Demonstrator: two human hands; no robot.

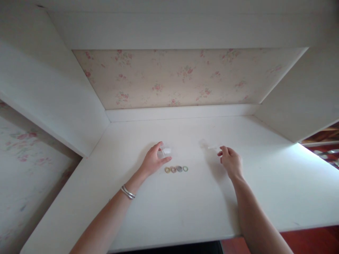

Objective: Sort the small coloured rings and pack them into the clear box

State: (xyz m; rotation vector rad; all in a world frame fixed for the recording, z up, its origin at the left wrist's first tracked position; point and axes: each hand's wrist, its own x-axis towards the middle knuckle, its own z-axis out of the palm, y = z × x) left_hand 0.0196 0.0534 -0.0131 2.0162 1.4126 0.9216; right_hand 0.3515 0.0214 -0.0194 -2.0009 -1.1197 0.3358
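Observation:
My left hand [156,158] curves its thumb and fingers around a small clear plastic container [165,151] on the white desk. Between the thumb and fingertips of my right hand [230,160] is a thin clear piece [213,147], held above the desk; it is too faint to tell its exact kind. In front of the container, a short row of several small rings [173,169] lies flat, yellowish, brownish, grey and green. The rings are close to my left thumb, and neither hand touches them.
The white desk [201,204] ends in a low ledge [182,112] at the back, below floral wallpaper [169,77]. White side panels [60,81] stand left and right, with a board overhead. Reddish floor [312,240] shows past the front edge.

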